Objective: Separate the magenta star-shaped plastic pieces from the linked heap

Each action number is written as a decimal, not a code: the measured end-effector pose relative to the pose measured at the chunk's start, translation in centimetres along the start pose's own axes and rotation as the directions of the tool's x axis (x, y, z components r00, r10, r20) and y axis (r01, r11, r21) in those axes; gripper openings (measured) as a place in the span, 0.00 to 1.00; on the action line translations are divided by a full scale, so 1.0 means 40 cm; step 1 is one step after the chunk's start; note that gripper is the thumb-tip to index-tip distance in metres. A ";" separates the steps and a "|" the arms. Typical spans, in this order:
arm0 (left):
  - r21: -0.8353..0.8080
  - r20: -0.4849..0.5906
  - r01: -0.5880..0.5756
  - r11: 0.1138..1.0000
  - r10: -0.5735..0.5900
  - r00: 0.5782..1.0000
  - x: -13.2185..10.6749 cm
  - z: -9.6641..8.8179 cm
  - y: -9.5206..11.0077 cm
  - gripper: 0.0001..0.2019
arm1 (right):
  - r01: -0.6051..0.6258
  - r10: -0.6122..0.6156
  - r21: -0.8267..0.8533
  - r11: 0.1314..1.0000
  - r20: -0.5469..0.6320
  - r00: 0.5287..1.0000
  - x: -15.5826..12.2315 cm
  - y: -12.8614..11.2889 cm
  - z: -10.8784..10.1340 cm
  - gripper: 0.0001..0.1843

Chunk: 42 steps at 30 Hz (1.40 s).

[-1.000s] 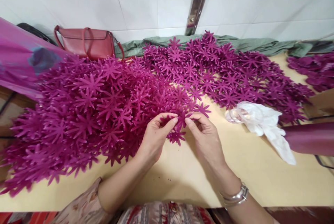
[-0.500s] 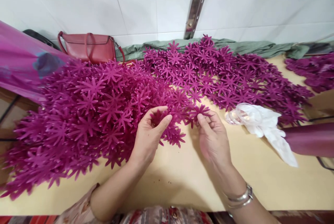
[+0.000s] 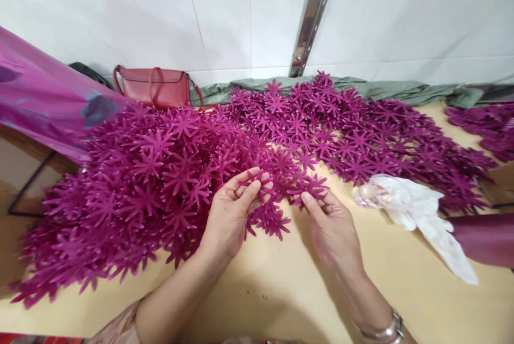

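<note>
My left hand (image 3: 229, 213) is closed, pinching a small magenta flower-shaped piece (image 3: 262, 183) between thumb and fingers. My right hand (image 3: 333, 229) grips another magenta flower-shaped piece (image 3: 312, 189) by its near edge, thumb on top; whether several are stacked there I cannot tell. Both hands hover just above the table's middle, a little apart. Beside and behind my left hand spreads a big heap of the same star-like petal pieces (image 3: 156, 173). A further spread of these pieces (image 3: 373, 135) lies behind my right hand.
White crumpled plastic (image 3: 409, 199) lies on the pale table (image 3: 277, 285), right of my right hand. At the back sit a red handbag (image 3: 156, 87) and a green cloth (image 3: 369, 86). Pink sheeting (image 3: 48, 92) hangs at the left. A metal strip (image 3: 311, 25) runs up the tiled wall.
The view has tilted and shifted, so the scene sits lower and further right. My left hand now shows a flower-shaped piece in its fingertips; my right hand keeps its hold.
</note>
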<state>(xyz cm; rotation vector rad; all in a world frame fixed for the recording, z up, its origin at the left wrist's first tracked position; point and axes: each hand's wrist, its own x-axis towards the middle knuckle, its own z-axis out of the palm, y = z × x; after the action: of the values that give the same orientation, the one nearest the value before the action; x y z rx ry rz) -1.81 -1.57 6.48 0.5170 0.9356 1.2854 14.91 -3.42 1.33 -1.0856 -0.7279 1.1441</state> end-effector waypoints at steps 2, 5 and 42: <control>0.029 0.021 -0.004 1.000 0.004 1.000 -0.002 -0.001 -0.002 0.14 | -0.007 0.008 -0.020 1.000 0.015 1.000 -0.003 -0.003 -0.001 0.12; 0.132 0.058 -0.048 0.990 0.041 0.997 -0.003 -0.011 -0.003 0.13 | -0.039 0.041 -0.037 0.999 0.049 0.998 -0.006 -0.004 -0.004 0.12; 0.557 0.092 -0.452 0.697 0.488 0.868 -0.022 -0.027 0.104 0.08 | 0.357 -0.205 -0.506 0.785 0.331 0.921 0.088 -0.159 0.029 0.09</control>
<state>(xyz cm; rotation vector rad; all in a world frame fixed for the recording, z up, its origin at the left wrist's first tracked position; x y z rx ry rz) -5.10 -1.57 9.39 1.2605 1.3012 1.4772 17.07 0.05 7.47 -1.2608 -1.4551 0.8282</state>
